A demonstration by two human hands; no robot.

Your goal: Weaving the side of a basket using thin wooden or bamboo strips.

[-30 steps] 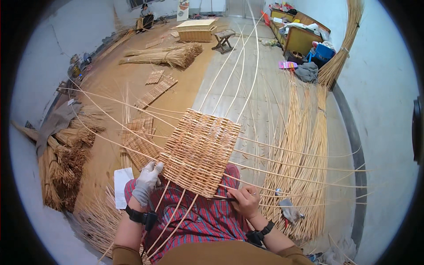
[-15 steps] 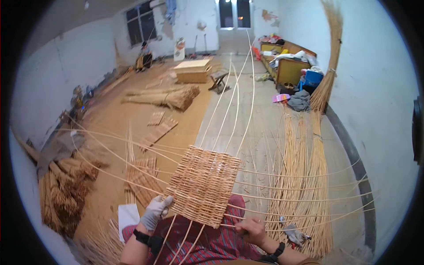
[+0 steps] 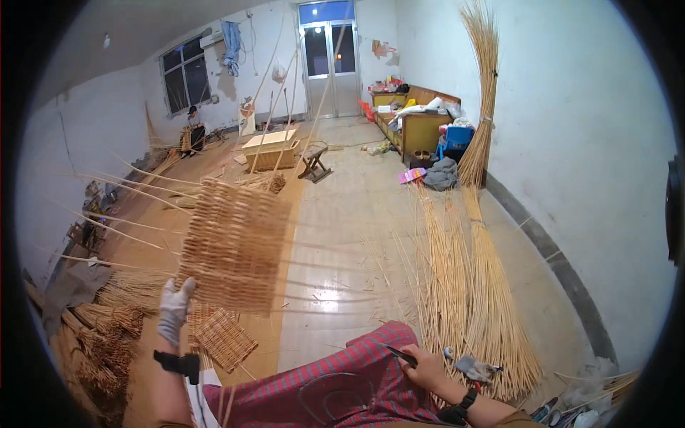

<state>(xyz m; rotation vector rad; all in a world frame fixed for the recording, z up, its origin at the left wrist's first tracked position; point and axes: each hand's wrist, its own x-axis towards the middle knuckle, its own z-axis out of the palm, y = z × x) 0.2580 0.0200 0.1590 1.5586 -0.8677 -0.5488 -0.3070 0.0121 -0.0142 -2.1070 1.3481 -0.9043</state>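
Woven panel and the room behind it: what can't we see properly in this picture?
- Woven panel: in the head view, blur smears its right side, so the strands there can't be counted.
- Dark tool: in the head view, the right hand covers its back end.
- Checked cloth: cut off by the head view's lower edge.
- Person at the back: too small in the head view to tell what they're doing.

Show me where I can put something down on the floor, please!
Try the pale tiles between the folding stool and the grey cloth: they look bare. Scraps dot the tiles nearer the checked cloth. It's crowded with long rods on the right, bundles on the left. The woven panel hides some floor.
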